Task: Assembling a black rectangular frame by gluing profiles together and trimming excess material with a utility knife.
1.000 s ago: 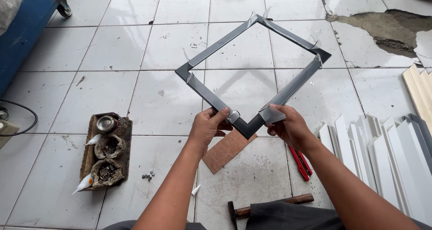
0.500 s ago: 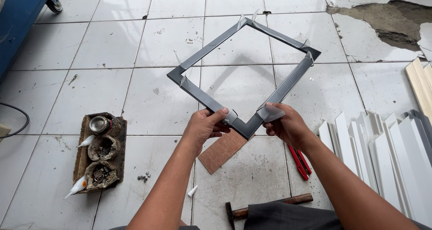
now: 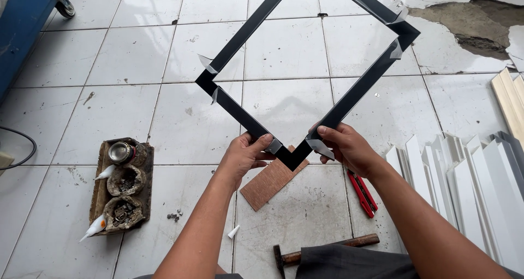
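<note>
I hold a square black frame [image 3: 234, 47] up over the tiled floor, turned like a diamond with one corner pointing at me. Clear tape strips wrap its corners. My left hand [image 3: 245, 156] grips the near-left bar just beside the bottom corner. My right hand [image 3: 344, 147] grips the near-right bar on the other side of that corner, thumb on top. The frame's far corner runs out of the top of the view.
A brown board piece [image 3: 270, 182] lies on the floor under the frame's corner. Red cutters [image 3: 361, 193] and a hammer [image 3: 322, 249] lie near my right arm. White and cream mouldings [image 3: 469, 186] lie at right. A wooden block with glue tubes [image 3: 121, 185] sits at left. Blue cart [image 3: 22, 28] far left.
The frame has come up and closer to me, now filling more of the view. Both hands keep their grip beside the near corner.
</note>
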